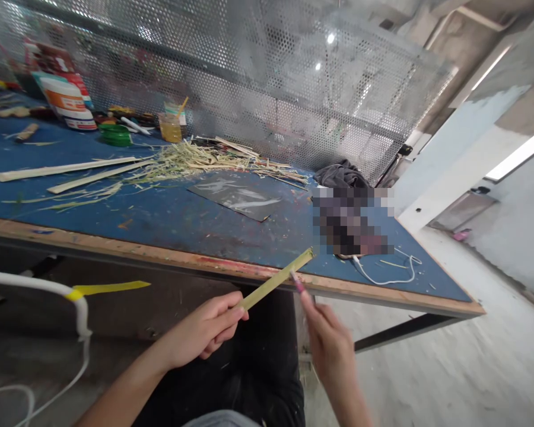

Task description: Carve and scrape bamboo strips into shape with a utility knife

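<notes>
My left hand [217, 325] is closed around the lower end of a flat, pale green bamboo strip [276, 283]. The strip slants up and to the right, and its far end overlaps the table's front edge. In my right hand [330, 339] is a slim pink-handled tool [298, 282], which looks like a small knife. Its pale tip meets the strip near the far end; motion blur hides the exact shape. Two peeled strips [66, 169] lie on the left of the blue table [169, 225], beside a heap of thin shavings [191, 157].
A dark sheet [235, 198] lies mid-table. Behind stand a white and orange tub [69, 102], a green lid [115, 134] and a cup of yellowish liquid [171, 126]. A white cable [394, 281] and dark cloth [342, 175] are at right. A white tube [31, 280] hangs lower left.
</notes>
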`<state>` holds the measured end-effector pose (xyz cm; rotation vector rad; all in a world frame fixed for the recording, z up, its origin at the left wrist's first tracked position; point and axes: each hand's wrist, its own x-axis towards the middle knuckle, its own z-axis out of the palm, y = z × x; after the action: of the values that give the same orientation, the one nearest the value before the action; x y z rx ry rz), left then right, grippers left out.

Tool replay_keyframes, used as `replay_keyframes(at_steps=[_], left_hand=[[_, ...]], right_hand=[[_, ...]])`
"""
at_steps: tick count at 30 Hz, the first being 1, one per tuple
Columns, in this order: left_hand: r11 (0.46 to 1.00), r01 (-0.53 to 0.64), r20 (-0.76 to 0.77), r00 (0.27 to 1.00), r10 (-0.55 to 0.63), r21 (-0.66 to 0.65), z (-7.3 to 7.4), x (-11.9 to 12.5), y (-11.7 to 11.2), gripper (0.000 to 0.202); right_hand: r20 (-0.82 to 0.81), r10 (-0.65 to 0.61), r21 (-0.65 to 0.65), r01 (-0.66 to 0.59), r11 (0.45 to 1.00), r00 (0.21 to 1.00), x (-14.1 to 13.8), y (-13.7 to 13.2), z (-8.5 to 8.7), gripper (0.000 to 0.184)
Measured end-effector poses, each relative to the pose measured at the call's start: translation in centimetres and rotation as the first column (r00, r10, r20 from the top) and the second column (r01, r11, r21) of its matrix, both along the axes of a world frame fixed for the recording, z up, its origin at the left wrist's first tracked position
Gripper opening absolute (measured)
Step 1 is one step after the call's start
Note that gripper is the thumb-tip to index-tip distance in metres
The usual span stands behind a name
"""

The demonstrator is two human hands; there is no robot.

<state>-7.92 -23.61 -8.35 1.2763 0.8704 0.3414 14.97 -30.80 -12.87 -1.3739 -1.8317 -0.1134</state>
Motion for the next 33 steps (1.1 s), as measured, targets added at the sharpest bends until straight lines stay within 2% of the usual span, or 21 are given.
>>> replay_keyframes(at_steps=[1, 5, 8, 12, 14, 15, 18, 21, 24, 26, 31, 33], left_hand=[[1.0, 0.001, -0.003, 1.0, -0.001, 0.004, 0.0, 0.0, 0.0, 0.044], [0.999, -0.003, -0.012, 1.0, 0.003, 0.033, 0.0, -0.2, 0.1, 0.042], [0.999, -0.006, -0.039, 0.999, 0.007, 0.038, 0.0, -0.5, 0.1, 0.041], [0.999, -0.003, -0.06, 0.998, 0.006, 0.044, 0.0, -0.9, 0.1, 0.045], [0.999, 0.004, -0.059, 0.998, -0.001, 0.045, 0.0, -1.0, 0.1, 0.046], [0.999, 0.009, -0.06, 0.998, -0.006, 0.044, 0.0, -1.0, 0.1, 0.046], [0.998, 0.014, -0.08, 0.997, -0.01, 0.054, 0.1, -0.9, 0.0, 0.044], [0.971, -0.005, -0.181, 0.982, 0.05, 0.241, 0.4, -0.7, -0.4, 0.04], [0.885, 0.023, -0.3, 0.945, 0.132, 0.465, 0.7, -0.5, -0.9, 0.039], [0.867, 0.045, -0.342, 0.928, 0.148, 0.497, 0.8, -0.5, -1.1, 0.04], [0.878, 0.072, -0.391, 0.91, 0.136, 0.473, 0.7, -0.5, -1.4, 0.04], [0.874, 0.071, -0.406, 0.901, 0.151, 0.481, 0.7, -0.5, -1.4, 0.04]], right_hand=[[0.002, -0.014, -0.002, 0.014, 1.0, 1.0, 0.1, 0.0, 0.2, 0.048], [0.052, 0.098, -0.053, -0.095, 0.994, 0.994, 0.2, -0.1, 0.5, 0.049], [-0.004, -0.015, -0.015, 0.015, 1.0, 1.0, 0.5, 0.1, 0.6, 0.048], [0.042, 0.043, -0.005, -0.043, 0.999, 0.998, 1.0, 0.6, 0.9, 0.048], [-0.013, -0.058, -0.015, 0.058, 0.998, 0.998, 1.2, 0.7, 1.1, 0.046], [-0.024, -0.063, -0.019, 0.062, 0.998, 0.998, 1.3, 0.8, 1.2, 0.046], [0.001, 0.054, -0.043, -0.054, 0.998, 0.999, 1.4, 0.6, 1.4, 0.044], [-0.022, -0.059, -0.037, 0.058, 0.998, 0.998, 1.5, 0.4, 1.7, 0.043], [0.022, 0.007, -0.068, -0.005, 0.998, 1.0, 1.4, 0.3, 2.0, 0.044], [0.008, 0.025, -0.094, -0.024, 0.995, 1.0, 1.3, 0.3, 2.1, 0.044], [0.015, 0.04, -0.069, -0.039, 0.997, 0.999, 1.3, 0.4, 2.2, 0.045], [0.015, -0.01, -0.066, 0.011, 0.998, 1.0, 1.5, 0.4, 2.4, 0.044]])
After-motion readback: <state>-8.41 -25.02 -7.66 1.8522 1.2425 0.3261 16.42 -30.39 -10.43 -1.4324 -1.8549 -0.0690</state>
